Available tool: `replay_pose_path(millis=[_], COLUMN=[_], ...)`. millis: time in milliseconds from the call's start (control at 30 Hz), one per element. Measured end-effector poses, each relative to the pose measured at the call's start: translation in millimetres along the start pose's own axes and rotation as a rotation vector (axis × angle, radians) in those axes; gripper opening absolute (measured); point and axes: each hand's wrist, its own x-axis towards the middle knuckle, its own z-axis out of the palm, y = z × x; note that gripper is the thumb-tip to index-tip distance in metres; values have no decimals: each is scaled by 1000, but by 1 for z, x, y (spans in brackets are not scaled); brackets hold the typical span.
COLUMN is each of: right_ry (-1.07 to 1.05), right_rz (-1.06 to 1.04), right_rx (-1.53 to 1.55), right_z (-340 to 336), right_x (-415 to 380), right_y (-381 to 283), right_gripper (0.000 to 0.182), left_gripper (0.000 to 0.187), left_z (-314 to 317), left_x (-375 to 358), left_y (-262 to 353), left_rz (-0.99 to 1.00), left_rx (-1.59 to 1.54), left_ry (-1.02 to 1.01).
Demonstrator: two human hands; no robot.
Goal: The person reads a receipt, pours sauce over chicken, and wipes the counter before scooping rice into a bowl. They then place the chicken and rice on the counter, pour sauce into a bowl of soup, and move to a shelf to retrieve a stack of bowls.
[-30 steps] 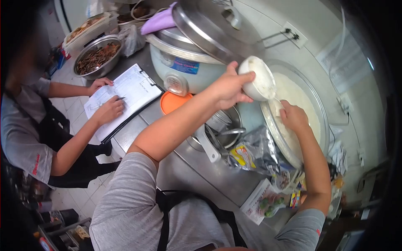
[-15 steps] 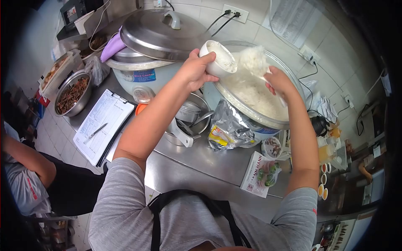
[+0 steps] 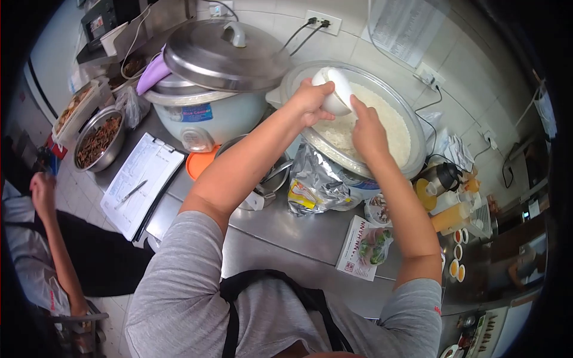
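Note:
My left hand (image 3: 313,100) grips a white bowl (image 3: 334,108) tilted over the open rice cooker (image 3: 420,134). My right hand (image 3: 369,132) is closed on the handle of a white rice paddle (image 3: 341,82), its blade laid against the bowl's mouth. Between blade and bowl, the rice is mostly hidden. Below both hands, white rice (image 3: 385,116) fills the cooker. A crumpled silver foil bag (image 3: 316,182) stands against the cooker's front.
A second rice cooker (image 3: 185,119) with a tilted metal lid (image 3: 224,56) stands to the left. Nearby are a clipboard (image 3: 140,182), a metal bowl of dark food (image 3: 101,143), an orange lid (image 3: 200,164) and a white box (image 3: 356,250). Another person's arm (image 3: 59,244) shows at far left.
The rice-loaded paddle has moved left from above the cooker onto the bowl. The bowl has shifted slightly right and tipped. At left, the other person's arm has risen.

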Motion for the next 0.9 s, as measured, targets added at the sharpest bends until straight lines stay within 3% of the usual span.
replay_pose_path(millis=[100,200,300,433,533,633,767,900], right_ry=[155,-53,-461,-643,-514,-835,-613,-283], right_rz=[-163,122,120,82,-63,383,482,459], right_rx=[33,-234,-527,-453,-278,220,544,663], right_z=[-7,-50,-50,-49,-14,-29,-36,-39], right_x=[13,9,-9,-11,-4,6,14,28], right_y=[27,22,-4,-39,15,16,33,20], right_gripper=[47,46,46,48,50,51,47,45], left_gripper=[39,37,35,37,39,41,43,48], left_z=[-13,-30,-47,-57,-62,-63,-66,-71], left_x=[-1,-11,-21,-37,-41,-45,-48,-29], left_y=[-2,9,19,22,22,23,24,11], left_rz=[32,112,171,212,207,230,205,233], left_rx=[-62,-87,-96,-152,-147,-107,-45,-38], left_ry=[-24,-114,-128,-154,-188,-186,-95,-26])
